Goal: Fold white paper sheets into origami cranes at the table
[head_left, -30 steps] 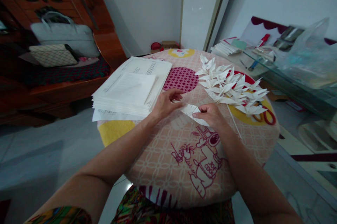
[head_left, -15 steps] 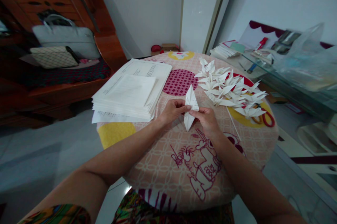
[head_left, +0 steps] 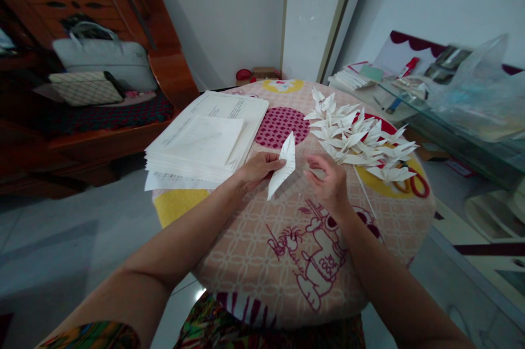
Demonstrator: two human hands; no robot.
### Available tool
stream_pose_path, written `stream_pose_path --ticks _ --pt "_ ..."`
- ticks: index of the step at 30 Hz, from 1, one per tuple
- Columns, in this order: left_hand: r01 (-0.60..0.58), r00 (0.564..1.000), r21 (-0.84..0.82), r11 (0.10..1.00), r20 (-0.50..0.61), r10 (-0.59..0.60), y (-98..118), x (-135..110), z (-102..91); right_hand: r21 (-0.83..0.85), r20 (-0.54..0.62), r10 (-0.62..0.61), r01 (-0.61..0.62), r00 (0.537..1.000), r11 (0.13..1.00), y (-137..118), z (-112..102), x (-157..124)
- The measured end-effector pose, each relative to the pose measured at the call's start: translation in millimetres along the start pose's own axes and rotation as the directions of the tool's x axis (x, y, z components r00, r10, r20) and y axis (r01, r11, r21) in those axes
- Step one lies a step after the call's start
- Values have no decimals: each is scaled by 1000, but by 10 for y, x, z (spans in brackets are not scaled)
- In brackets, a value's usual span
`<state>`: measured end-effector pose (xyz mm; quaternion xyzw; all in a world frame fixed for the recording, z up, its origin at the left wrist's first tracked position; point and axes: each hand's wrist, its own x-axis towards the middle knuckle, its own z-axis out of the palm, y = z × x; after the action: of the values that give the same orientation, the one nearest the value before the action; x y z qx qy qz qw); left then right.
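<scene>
My left hand pinches a folded piece of white paper between thumb and fingers. The paper is a long diamond with pointed ends and faint print, held tilted above the table. To its right, apart from the paper, my right hand hovers with thumb and fingers apart and nothing in them. Beyond my right hand lies a heap of folded paper cranes. Left of my left hand, a stack of printed paper sheets bears a smaller pile of blank square sheets.
A patterned cloth covers the round table. Red-handled scissors lie at its right edge, partly under the cranes. A glass shelf with a plastic bag stands at the right; a wooden bench with bags stands at the left.
My right hand has let go of the folded paper and moved right. My left hand has shifted slightly left, and the paper in it has turned and tilted.
</scene>
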<state>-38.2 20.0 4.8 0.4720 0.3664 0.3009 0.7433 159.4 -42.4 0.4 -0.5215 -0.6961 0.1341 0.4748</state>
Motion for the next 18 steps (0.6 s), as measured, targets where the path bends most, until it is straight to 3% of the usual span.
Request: stream_pose_path --ticks 2,5,8,11,14,18 --pt "47 997 33 998 60 -49 3 -22 -1 -131 16 -184 185 983 974 -35 -12 12" --pt "49 991 136 989 115 -65 -36 -15 -10 -239 118 -349 368 930 899 -52 7 -1" --pt "-12 984 288 958 173 -40 -77 66 -46 -296 254 -420 483 871 824 -35 13 -45" --pt "-143 954 437 888 299 7 -90 201 -74 -330 388 -436 564 812 756 -10 -14 -102" --pt "-297 910 558 775 412 52 -71 317 -49 -339 475 -424 605 771 721 24 -43 -153" --pt "-503 856 743 442 501 132 -21 351 44 -342 507 -391 596 768 727 90 -42 -186"
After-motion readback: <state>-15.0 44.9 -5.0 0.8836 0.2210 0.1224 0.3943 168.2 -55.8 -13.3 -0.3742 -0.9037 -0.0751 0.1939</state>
